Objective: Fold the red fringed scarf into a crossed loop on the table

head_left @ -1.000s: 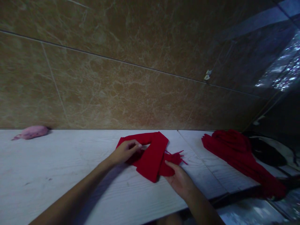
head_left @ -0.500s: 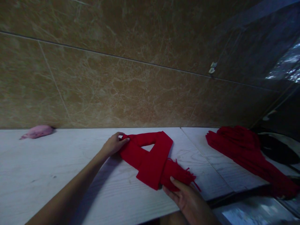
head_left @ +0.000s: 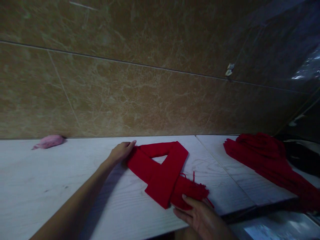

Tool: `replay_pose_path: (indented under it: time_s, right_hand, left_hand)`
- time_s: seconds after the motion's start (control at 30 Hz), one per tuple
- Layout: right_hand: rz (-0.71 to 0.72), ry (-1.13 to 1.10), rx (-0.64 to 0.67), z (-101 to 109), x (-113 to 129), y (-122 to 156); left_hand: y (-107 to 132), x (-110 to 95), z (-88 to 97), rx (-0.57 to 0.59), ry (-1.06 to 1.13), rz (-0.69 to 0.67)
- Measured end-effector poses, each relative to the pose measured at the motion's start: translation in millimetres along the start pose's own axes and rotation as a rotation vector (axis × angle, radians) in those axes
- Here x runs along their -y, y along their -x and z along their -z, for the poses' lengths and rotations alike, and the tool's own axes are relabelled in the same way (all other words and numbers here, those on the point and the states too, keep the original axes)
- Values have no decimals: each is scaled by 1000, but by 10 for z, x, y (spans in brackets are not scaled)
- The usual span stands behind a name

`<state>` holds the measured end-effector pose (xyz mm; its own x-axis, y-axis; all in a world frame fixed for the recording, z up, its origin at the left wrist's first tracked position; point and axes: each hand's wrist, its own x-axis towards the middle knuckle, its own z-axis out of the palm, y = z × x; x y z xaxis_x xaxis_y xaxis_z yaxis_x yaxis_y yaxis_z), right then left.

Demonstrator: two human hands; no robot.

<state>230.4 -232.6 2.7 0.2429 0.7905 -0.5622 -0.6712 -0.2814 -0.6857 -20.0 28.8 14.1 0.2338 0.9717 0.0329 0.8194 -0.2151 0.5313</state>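
A red fringed scarf [head_left: 160,173] lies folded into a loop on the white wooden table [head_left: 50,186], its bands crossing near the front. My left hand [head_left: 121,152] rests on the loop's left end, fingers closed around the fold. My right hand [head_left: 200,216] holds the fringed end at the near edge, thumb pressed on the cloth.
A second heap of red cloth [head_left: 262,160] lies at the right, beside a dark object [head_left: 302,158]. A small pink thing [head_left: 48,141] sits at the far left against the brown tiled wall [head_left: 150,83]. The table's front edge runs just under my right hand.
My left hand moved from inside the loop to its left end. My right hand drew the fringed end toward the front edge, and the loop stretched open.
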Motion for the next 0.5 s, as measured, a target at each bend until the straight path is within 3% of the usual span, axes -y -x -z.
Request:
replay_pose_path:
  time_s: [0.1, 0.27, 0.43, 0.5]
  right_hand:
    - [7, 13, 38, -15, 20, 20]
    - [32, -21, 43, -1, -11, 13]
    - [-16, 102, 159, 276, -221, -17]
    - [60, 187, 244, 431, -262, -26]
  left_hand:
    - [38, -116, -35, 34, -94, 9]
    - [104, -223, -99, -97, 91, 1]
    - [164, -266, -96, -70, -151, 68]
    - [182, -290, -79, -44, -220, 89]
